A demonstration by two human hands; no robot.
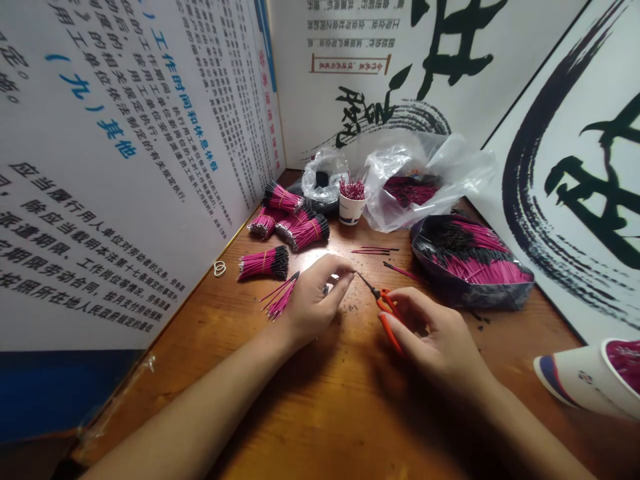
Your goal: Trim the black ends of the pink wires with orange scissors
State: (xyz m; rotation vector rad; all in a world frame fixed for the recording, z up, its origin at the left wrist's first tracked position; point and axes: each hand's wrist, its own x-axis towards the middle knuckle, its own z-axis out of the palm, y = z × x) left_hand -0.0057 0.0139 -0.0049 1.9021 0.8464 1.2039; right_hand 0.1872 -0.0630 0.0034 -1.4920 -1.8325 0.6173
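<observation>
Right hand (443, 333) had its fingers wrapped round some orange-handled snips (384, 307), blade tips right by the left fingertips. Left hand (313, 300) had thumb and index almost together, but honestly couldn't tell what was pinched there. Loose pink wires (280, 297) sat on the surface (320, 407) just left of those fingers, with a wire bundle (257, 265) slightly beyond. Past the right fingers was an open dark bag (470, 293) of wires; farther out than the left fingers, a paper cup (351, 214) full of more.
</observation>
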